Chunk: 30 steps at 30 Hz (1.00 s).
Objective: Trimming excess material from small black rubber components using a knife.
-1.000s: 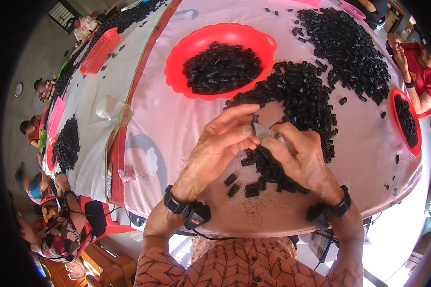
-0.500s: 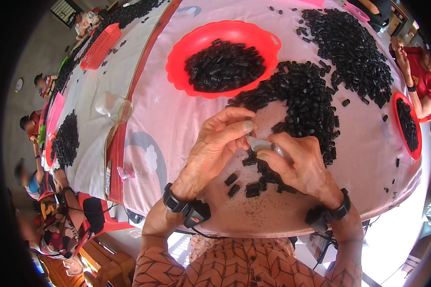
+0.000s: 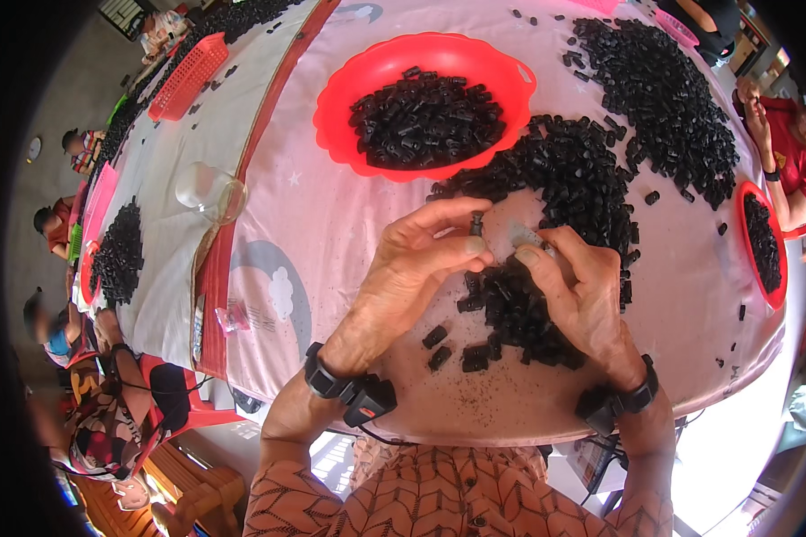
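Between its thumb and fingers my left hand [image 3: 412,255] pinches a small black plastic part [image 3: 476,224], held upright. My right hand [image 3: 582,291] grips a thin, flat greyish blade-like piece [image 3: 522,234] by thumb and forefinger, its pale end pointing toward the left hand. A small gap separates the blade-like piece from the black part. Under and beyond both hands spreads a heap of black plastic parts [image 3: 578,179], and several loose ones [image 3: 475,358] lie nearer me among dark crumbs. A red scalloped bowl [image 3: 340,98] holding more black parts stands beyond my left hand.
Another black heap [image 3: 663,98] lies at the far right, near a person with a red bowl [image 3: 746,224]. On the left are a clear jar [image 3: 210,192], a red basket [image 3: 188,76], more black parts [image 3: 121,255] and other seated people. The pink tablecloth [image 3: 331,224] covers the table.
My hands have moved apart slightly. The black part in my left fingers now shows plainly, and the blade-like piece has drawn away from it to the right and farther up.
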Motion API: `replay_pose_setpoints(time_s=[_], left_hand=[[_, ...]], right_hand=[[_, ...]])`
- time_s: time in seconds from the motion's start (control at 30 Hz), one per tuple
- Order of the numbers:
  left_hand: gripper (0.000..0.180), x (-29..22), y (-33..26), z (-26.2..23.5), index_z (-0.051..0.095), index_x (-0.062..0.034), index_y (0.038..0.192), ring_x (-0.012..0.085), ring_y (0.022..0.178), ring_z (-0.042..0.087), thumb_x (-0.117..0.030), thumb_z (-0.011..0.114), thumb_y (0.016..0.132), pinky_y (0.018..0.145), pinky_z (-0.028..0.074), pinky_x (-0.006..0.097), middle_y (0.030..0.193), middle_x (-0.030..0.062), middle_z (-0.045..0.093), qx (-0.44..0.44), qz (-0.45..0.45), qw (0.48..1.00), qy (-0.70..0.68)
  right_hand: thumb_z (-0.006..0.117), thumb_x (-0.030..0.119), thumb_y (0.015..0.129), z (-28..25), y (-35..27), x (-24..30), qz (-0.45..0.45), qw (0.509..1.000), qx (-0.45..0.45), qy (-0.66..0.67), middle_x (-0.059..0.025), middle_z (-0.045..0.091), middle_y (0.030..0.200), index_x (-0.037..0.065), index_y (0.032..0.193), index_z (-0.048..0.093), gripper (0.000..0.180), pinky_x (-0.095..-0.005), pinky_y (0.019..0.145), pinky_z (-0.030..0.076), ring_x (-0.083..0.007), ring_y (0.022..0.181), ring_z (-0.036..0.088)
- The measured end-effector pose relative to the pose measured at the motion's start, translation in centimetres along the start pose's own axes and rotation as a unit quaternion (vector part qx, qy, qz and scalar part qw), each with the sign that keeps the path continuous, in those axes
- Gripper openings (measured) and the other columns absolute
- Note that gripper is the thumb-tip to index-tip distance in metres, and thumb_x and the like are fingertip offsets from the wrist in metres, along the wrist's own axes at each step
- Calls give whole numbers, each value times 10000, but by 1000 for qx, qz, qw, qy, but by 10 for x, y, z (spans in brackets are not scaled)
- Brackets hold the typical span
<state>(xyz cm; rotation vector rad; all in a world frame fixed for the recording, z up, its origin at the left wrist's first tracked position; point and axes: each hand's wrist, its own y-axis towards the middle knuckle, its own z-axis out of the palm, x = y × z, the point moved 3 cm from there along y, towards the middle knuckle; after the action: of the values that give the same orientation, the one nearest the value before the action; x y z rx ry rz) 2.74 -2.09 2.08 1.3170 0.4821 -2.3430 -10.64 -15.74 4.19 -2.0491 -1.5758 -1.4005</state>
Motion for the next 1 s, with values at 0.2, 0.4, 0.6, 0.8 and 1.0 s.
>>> replay_pose_setpoints(time_s=[0.2, 0.4, 0.6, 0.8, 1.0], left_hand=[[348, 5, 1, -1, 585, -24, 1259, 173, 898, 660, -58, 611, 913, 818, 537, 278, 1047, 103, 654, 17, -37, 996, -82], [343, 8, 2, 3, 574, -10, 1269, 149, 872, 638, -50, 587, 929, 817, 523, 275, 1053, 71, 643, 9, -45, 994, -102], [330, 13, 0, 5, 579, -13, 1265, 118, 879, 609, -56, 573, 938, 828, 508, 289, 1017, 41, 620, 38, -63, 992, -104], [342, 16, -1, 3, 569, 1, 1243, 179, 1022, 593, -124, 601, 926, 897, 494, 321, 1079, 87, 602, 61, -51, 992, -100], [329, 17, -2, 3, 573, 11, 1232, 193, 1038, 605, -109, 597, 927, 921, 497, 343, 1104, 95, 611, 54, -55, 991, -111]], right_hand=[[686, 185, 897, 1, -1, -1, -4, 1000, 14, 2, -108, 524, 558, 10, 862, 589, 203, -320, 435, 424, -242, 440, 542], [701, 208, 879, 7, -4, 9, -81, 996, 41, -4, -111, 545, 553, 30, 859, 586, 213, -347, 439, 450, -258, 456, 576], [690, 206, 884, 8, -4, 5, -93, 995, 25, -19, -106, 552, 551, 36, 857, 592, 198, -346, 435, 453, -262, 463, 587], [681, 210, 891, 9, -5, 5, -98, 995, 16, -3, -113, 564, 562, 33, 875, 605, 194, -349, 440, 462, -271, 479, 599], [662, 206, 903, 10, -5, 4, -99, 995, 27, -2, -117, 571, 575, 34, 907, 603, 182, -350, 444, 471, -271, 490, 609]])
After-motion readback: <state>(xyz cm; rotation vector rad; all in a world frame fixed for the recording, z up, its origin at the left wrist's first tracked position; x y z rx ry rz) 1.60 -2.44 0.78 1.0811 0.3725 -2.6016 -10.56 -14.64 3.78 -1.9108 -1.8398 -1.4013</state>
